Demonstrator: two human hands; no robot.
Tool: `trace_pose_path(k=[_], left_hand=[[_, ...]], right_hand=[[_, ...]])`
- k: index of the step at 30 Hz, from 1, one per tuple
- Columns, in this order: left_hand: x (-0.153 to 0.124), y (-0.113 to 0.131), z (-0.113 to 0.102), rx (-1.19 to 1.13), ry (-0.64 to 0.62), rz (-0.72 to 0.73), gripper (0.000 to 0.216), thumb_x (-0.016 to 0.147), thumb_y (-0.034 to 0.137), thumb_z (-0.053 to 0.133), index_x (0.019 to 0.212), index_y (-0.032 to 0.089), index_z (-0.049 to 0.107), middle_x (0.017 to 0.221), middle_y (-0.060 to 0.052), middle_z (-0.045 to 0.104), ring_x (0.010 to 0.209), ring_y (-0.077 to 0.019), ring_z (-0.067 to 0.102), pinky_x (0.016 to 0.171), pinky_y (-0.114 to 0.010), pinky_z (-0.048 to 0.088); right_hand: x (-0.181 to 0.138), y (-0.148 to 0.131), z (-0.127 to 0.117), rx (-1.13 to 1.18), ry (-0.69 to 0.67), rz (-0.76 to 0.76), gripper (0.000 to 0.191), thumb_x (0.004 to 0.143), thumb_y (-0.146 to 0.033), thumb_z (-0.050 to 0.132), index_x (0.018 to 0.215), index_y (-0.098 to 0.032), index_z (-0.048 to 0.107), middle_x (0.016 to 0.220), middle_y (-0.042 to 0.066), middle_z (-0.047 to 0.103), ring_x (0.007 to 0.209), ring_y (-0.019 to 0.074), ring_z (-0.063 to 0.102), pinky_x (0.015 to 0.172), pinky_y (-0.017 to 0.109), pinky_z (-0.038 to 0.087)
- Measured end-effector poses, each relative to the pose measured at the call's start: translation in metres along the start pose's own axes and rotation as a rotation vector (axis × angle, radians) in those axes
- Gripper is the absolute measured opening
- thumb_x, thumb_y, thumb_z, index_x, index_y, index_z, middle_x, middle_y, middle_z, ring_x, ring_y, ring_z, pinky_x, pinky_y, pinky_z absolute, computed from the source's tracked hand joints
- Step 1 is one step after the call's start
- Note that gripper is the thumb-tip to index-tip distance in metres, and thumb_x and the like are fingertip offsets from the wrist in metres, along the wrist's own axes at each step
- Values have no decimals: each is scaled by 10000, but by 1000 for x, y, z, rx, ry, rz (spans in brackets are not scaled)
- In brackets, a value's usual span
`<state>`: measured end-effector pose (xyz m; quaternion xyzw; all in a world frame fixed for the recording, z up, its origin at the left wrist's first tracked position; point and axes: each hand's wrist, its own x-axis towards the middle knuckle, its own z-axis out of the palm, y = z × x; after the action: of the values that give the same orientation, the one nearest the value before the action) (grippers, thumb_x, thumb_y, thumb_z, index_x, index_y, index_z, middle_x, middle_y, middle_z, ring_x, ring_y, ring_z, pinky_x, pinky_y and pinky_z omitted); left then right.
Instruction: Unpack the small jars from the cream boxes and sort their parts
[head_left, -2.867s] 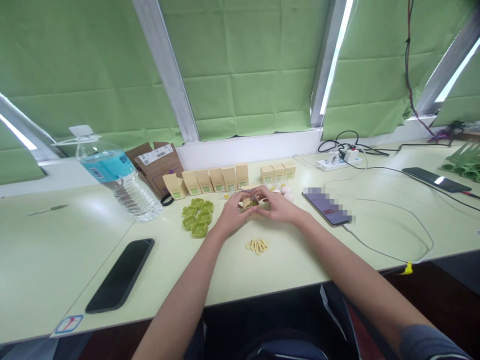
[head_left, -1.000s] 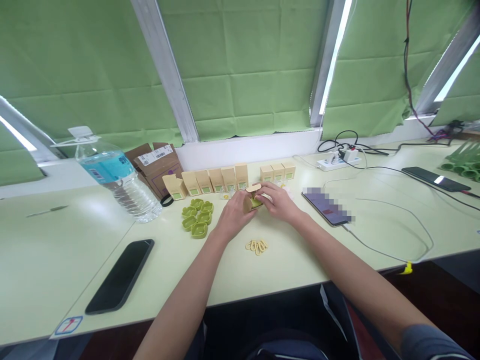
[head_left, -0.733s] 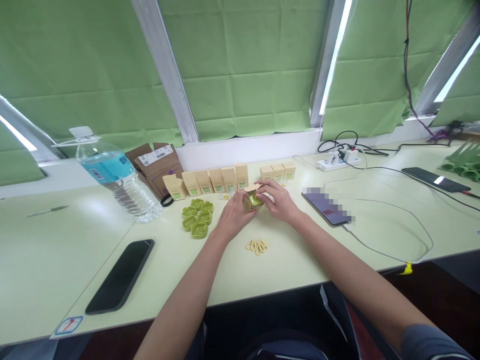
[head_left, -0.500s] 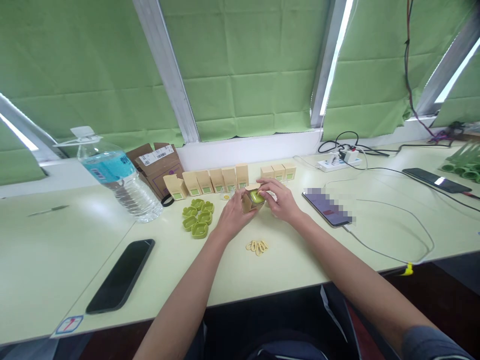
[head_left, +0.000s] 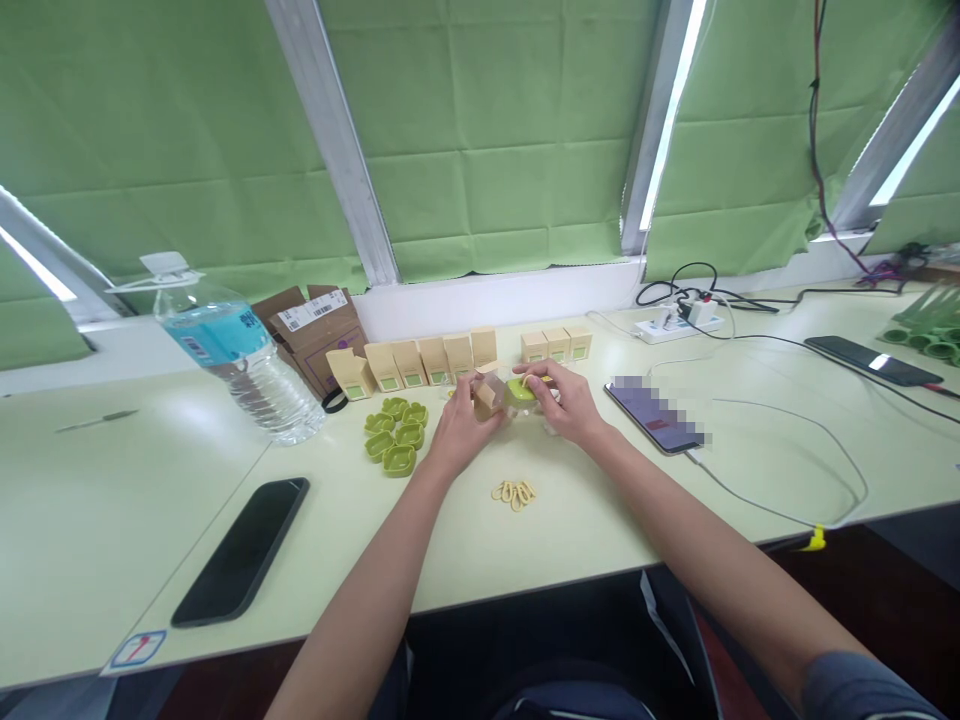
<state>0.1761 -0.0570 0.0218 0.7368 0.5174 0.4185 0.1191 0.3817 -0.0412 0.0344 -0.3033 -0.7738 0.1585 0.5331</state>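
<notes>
Carton [head_left: 487, 397] gripped in left hand [head_left: 459, 432], mouth open; green case [head_left: 519, 391] pinched by right hand [head_left: 571, 405]. Advisable: steady carton, align case squarely with mouth.

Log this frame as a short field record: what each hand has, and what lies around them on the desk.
left hand: holds a small tan box, open toward the right hand
right hand: holds a green piece at the box's opening
near left: cluster of green pieces
in front: pale yellow rings
behind: row of tan boxes
far left: water bottle, black phone
right: phone with cable
</notes>
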Motion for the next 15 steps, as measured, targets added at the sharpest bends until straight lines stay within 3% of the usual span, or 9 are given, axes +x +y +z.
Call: trace_pose_path(k=[8, 12, 15], left_hand=[[1, -7, -1, -17, 79, -133, 521, 884, 501, 601, 1300, 253, 410, 1163, -108, 623, 971, -239, 629, 841, -392, 491], [3, -6, -1, -84, 113, -157, 520, 893, 504, 588, 1312, 249, 417, 1119, -98, 641, 870, -209, 637, 790, -368, 505], [4, -4, 0, -143, 151, -151, 534, 884, 501, 605, 1322, 247, 433, 1049, -81, 661, 796, -193, 639, 716, -334, 512]], right_hand=[[-2, 7, 0, -44, -5, 108, 279, 1028, -466, 339, 954, -246, 495, 874, 34, 656, 783, 202, 632, 747, 349, 503], [-2, 9, 0, -13, 37, 121, 247, 1024, -410, 320, 916, -244, 468, 859, 30, 636, 794, 198, 623, 731, 327, 476], [-2, 6, 0, -30, -3, 142, 177, 1000, -346, 356, 1018, -235, 492, 889, 32, 683, 745, 186, 623, 705, 306, 464]])
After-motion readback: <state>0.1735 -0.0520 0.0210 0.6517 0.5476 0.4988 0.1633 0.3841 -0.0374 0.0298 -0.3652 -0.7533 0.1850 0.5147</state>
